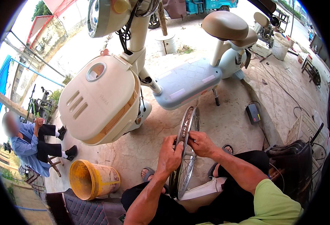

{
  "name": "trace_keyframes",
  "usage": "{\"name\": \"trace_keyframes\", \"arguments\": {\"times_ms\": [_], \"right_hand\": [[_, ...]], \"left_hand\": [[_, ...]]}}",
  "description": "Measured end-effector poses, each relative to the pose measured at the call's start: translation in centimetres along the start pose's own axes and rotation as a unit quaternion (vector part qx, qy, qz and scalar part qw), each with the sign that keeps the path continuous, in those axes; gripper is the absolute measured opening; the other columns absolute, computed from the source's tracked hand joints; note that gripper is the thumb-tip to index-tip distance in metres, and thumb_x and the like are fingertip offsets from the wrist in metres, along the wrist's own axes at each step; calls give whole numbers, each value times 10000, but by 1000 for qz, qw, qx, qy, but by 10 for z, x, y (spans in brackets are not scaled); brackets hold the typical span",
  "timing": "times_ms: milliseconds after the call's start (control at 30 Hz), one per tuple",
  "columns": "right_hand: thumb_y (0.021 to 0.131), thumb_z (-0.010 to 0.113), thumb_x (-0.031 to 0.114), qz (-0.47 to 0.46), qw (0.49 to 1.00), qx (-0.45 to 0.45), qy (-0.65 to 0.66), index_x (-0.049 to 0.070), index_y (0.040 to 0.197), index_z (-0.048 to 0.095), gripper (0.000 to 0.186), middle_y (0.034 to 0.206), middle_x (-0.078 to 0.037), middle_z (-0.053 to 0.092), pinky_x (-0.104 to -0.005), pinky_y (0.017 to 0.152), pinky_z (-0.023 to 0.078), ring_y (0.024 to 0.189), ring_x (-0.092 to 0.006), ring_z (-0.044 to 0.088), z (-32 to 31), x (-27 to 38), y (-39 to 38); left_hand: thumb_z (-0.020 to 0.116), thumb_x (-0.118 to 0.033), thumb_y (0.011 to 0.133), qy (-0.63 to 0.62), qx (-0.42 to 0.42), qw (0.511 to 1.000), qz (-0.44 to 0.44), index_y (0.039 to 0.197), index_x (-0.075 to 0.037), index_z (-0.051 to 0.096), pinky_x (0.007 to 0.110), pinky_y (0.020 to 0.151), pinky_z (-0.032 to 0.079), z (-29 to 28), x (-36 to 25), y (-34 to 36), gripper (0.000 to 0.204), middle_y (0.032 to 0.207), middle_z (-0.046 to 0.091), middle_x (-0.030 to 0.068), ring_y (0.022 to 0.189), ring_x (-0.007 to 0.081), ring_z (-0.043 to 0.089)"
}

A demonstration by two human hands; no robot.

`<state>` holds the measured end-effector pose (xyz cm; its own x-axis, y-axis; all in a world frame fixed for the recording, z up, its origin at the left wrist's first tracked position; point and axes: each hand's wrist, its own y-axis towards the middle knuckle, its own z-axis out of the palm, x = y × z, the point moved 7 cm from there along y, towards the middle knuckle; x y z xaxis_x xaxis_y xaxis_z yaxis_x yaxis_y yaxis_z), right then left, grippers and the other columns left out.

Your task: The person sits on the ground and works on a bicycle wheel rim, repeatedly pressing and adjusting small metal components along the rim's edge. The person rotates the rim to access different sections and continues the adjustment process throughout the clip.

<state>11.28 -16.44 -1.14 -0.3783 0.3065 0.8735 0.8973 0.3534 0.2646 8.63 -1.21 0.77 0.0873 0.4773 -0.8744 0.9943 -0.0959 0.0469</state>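
A short line of dark capital lettering (103, 99) runs across the rounded, cream plastic lid (93, 110) on the front of a cream-and-pale-blue scooter (138, 56), near its three slots. On the side edge of the scooter's flat, pale-blue plastic footboard (187, 84) sits a small reddish label (204, 92), its print too small to read. A black rectangular box (252, 112) bears a small marking, also too small to read.
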Motion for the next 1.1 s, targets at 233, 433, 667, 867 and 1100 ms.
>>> {"name": "trace_keyframes", "arguments": {"times_ms": [233, 433, 667, 867, 1100], "right_hand": [[946, 610, 96, -6, 995, -82, -51, 23, 999, 659, 103, 898, -190, 661, -469, 712, 520, 839, -419, 651, 1, 7, -9], [937, 613, 94, -5, 997, -61, -36, 22, 989, 651, 97, 898, -191, 658, -474, 720, 513, 850, -426, 643, 3, 6, -8], [912, 624, 71, -15, 999, -32, -24, 13, 982, 641, 93, 903, -191, 659, -476, 719, 514, 849, -428, 644, 6, 3, -13], [870, 649, 26, -56, 998, -9, -27, 22, 1007, 659, 138, 946, -182, 677, -463, 717, 543, 852, -420, 666, -2, 19, -24], [842, 664, 16, -64, 997, 14, -45, 43, 1049, 667, 208, 958, -164, 682, -465, 721, 554, 866, -405, 672, -5, 28, -24]], "left_hand": [[608, -156, 978, -7, 1, 1000, -4, 1239, 25, 614, 389, 948, 500, 1, -1, 0, 318, 1159, 630, 187, 1055, 286, 635], [615, -160, 977, -21, -2, 1000, -13, 1256, 24, 612, 383, 946, 504, 1, 0, 1, 334, 1163, 642, 177, 1060, 276, 640], [656, -168, 968, -30, 12, 999, -15, 1241, 21, 617, 363, 915, 522, 5, 7, 7, 334, 1131, 671, 146, 1033, 244, 660], [672, -154, 941, -98, 36, 992, -67, 1171, 34, 627, 382, 893, 525, 12, -4, 2, 300, 1140, 635, 179, 1006, 280, 650], [665, -165, 951, -86, 34, 994, -51, 1200, 31, 613, 379, 893, 532, 12, 2, -1, 321, 1147, 636, 174, 1006, 281, 658]]}}
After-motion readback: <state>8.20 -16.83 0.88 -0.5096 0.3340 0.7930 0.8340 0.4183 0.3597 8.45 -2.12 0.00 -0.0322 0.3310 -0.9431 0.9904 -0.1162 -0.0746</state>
